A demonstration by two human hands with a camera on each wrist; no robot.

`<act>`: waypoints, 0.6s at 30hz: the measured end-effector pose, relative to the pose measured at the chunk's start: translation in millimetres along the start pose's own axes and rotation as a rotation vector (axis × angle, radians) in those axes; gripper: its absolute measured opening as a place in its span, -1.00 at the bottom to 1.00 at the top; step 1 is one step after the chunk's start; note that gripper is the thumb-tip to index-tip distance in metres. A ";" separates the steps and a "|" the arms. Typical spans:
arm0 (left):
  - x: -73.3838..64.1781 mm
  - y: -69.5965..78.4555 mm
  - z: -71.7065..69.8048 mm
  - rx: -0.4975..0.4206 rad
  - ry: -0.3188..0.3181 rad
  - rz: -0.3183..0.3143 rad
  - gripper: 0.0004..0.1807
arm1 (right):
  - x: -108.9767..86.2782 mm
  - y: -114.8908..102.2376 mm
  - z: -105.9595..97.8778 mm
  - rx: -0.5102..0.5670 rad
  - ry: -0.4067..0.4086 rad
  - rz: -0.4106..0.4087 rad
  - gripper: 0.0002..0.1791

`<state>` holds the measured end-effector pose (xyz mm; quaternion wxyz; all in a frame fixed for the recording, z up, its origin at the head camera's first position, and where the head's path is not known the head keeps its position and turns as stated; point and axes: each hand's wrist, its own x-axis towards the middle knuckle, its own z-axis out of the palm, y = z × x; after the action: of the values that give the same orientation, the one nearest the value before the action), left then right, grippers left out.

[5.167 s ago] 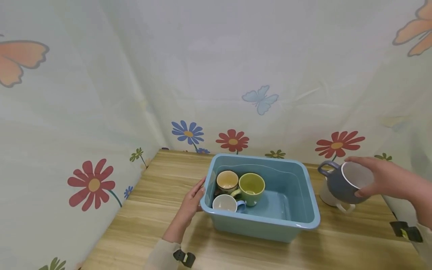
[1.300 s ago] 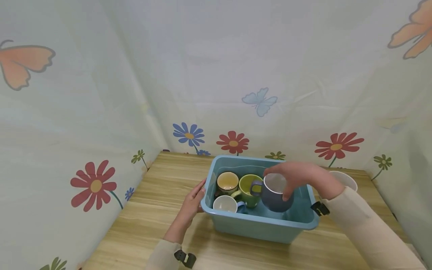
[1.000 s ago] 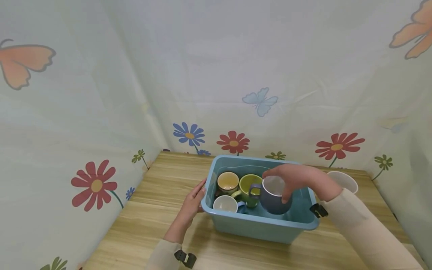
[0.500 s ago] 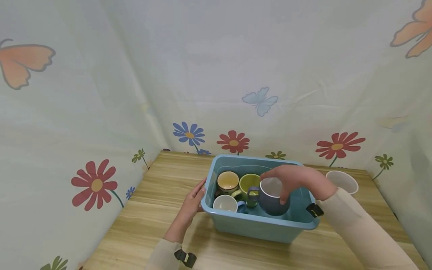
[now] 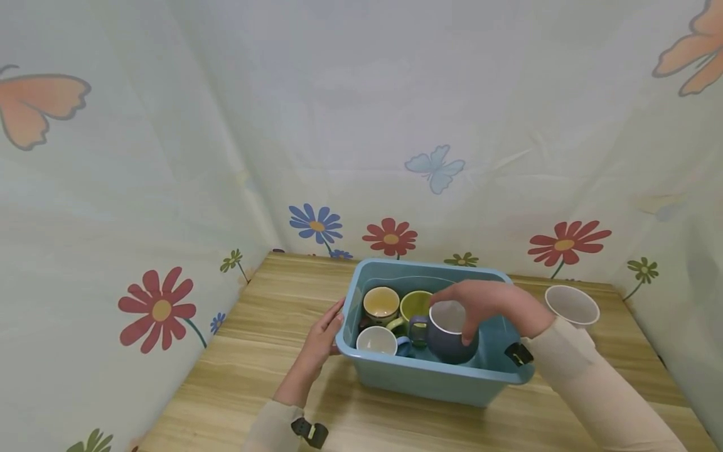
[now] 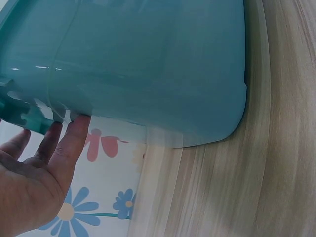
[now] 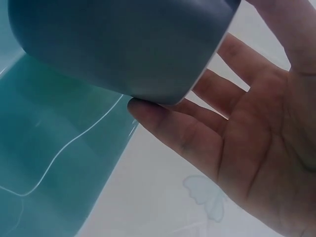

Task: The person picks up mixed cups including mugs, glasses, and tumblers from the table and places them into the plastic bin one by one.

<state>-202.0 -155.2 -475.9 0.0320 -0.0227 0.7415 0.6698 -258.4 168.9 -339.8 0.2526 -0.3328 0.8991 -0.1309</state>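
My right hand grips a slate-blue mug with a white inside, thumb and fingers spread around its rim. The mug is inside the light-blue plastic tub, its handle pointing left towards a green mug. In the right wrist view, fingertips press against the side of the mug. My left hand steadies the tub's left end, its fairly straight fingers touching the wall below the rim, as the left wrist view shows. A cream-coloured cup and a white mug with a blue handle stand at the tub's left.
A white mug stands on the wooden table right of the tub, partly hidden by my right sleeve. Behind the table hangs a pale curtain printed with flowers and butterflies.
From beside the white mug, my right hand has carried the slate-blue mug left into the tub, then lower and slightly further left towards the green mug. The left hand has stayed put.
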 end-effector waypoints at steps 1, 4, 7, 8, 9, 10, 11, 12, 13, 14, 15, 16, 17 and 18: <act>-0.2 0.2 0.2 0.002 0.000 0.001 -0.45 | -0.2 0.2 0.4 0.005 0.000 0.003 -0.06; 0.0 0.2 0.4 0.001 0.002 -0.005 -0.45 | 0.5 1.8 2.0 0.015 0.002 0.012 -0.06; 0.6 0.4 0.2 0.008 -0.001 -0.006 -0.45 | 1.3 2.9 3.4 0.019 0.001 0.010 -0.06; 0.7 0.3 0.1 0.007 -0.002 -0.008 -0.45 | 1.5 3.2 3.7 0.020 0.001 0.009 -0.06; 0.9 0.2 0.0 0.008 -0.003 -0.009 -0.45 | 1.5 3.1 3.9 0.020 -0.001 0.010 -0.07; 0.9 0.3 0.0 0.006 -0.004 -0.011 -0.45 | 1.5 3.3 4.1 0.020 -0.001 0.008 -0.07; 0.8 0.5 0.1 0.009 -0.003 -0.009 -0.45 | 1.2 2.9 4.3 0.019 -0.001 0.007 -0.07; 0.7 0.6 0.2 0.008 -0.002 -0.010 -0.45 | 1.0 2.9 4.6 0.019 0.000 0.006 -0.07; 0.7 0.6 0.2 0.010 -0.001 -0.007 -0.45 | 0.9 2.9 4.7 0.020 0.000 0.007 -0.07; 0.5 0.8 0.3 0.010 0.001 -0.007 -0.45 | 0.9 3.1 5.1 0.022 0.001 0.007 -0.07; 0.5 0.7 0.2 0.012 0.003 -0.005 -0.45 | 0.9 3.3 5.4 0.025 0.002 0.009 -0.07; 0.4 0.8 0.2 0.013 0.004 -0.003 -0.45 | 1.1 3.6 5.9 0.025 0.003 0.007 -0.07; 0.4 0.5 0.1 0.018 0.004 0.000 -0.45 | 1.3 3.9 6.3 0.033 0.005 0.008 -0.07; 0.4 0.4 0.0 0.018 0.004 0.000 -0.45 | 1.5 4.2 6.8 0.032 0.004 0.001 -0.08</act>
<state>-202.4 -155.1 -475.6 0.0307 -0.0240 0.7475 0.6631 -258.0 170.6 -347.7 0.2560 -0.3278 0.8976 -0.1459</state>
